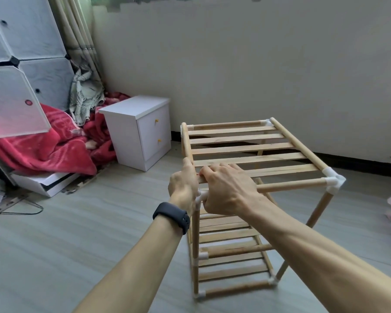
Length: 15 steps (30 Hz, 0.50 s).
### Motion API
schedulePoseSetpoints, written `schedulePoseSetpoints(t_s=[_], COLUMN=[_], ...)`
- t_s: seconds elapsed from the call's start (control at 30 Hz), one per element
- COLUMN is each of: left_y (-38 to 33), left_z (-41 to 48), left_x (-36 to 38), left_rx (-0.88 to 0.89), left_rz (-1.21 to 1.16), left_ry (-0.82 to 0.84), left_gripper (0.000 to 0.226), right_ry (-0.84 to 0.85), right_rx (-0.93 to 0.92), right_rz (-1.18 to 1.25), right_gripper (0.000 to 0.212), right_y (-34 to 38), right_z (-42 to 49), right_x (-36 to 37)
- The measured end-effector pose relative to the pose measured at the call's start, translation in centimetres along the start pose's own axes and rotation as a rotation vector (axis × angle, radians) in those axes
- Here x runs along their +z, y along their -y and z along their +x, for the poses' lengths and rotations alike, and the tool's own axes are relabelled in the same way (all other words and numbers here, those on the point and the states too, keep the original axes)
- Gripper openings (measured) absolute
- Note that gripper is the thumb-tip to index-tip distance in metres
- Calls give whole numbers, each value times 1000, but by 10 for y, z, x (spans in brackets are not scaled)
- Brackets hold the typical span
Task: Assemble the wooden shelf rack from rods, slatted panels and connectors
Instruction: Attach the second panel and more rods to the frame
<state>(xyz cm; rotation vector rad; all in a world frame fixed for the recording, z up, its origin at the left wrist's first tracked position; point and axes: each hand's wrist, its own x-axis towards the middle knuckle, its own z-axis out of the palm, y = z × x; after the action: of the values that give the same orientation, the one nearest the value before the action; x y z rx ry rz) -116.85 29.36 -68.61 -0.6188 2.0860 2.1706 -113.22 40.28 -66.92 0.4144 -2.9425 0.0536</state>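
Desk: Hands first. What have they got hold of?

Photographer: Left hand (183, 186), with a black wristband (172, 216) on that wrist, is wrapped round the left side rod (185, 141) at the rack's near left top corner, thumb lying up along the wood. Right hand (228, 188) is closed firmly over the front rod (291, 186) just beside it, fingers hooked over the nearest slat too. The two hands touch.

Desk: And the rack itself?

Photographer: The wooden shelf rack (235, 251) stands upright on the grey floor (99, 222), right of centre, directly ahead of the person. A white corner connector (200, 197) peeks out between the hands, and a matching near right connector (333, 181) caps the other end of the front rod. Lower slatted panels (228, 236) sit beneath the hands. The top slatted panel (246, 146) stretches away beyond them.

Desk: Background?

Photographer: A white bedside cabinet (140, 132) with two drawers stands to the far left of the rack. A red blanket (54, 145) is heaped further left, below a white cube wardrobe (27, 30). A plain wall (235, 64) runs behind everything.
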Motion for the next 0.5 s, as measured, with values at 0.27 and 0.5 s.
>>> schedulePoseSetpoints(t_s=[0.27, 0.5], left_y=[-11, -16], left_z=[-1, -38], left_x=[-5, 19], left_rx=[468, 1015], left_rz=[724, 1560], left_ry=[-180, 181], left_gripper=[43, 80], right_ry=[127, 199], right_rx=[32, 254], right_rz=[57, -125], right_gripper=[68, 62], right_y=[-29, -163], right_z=[2, -46], right_x=[-12, -28])
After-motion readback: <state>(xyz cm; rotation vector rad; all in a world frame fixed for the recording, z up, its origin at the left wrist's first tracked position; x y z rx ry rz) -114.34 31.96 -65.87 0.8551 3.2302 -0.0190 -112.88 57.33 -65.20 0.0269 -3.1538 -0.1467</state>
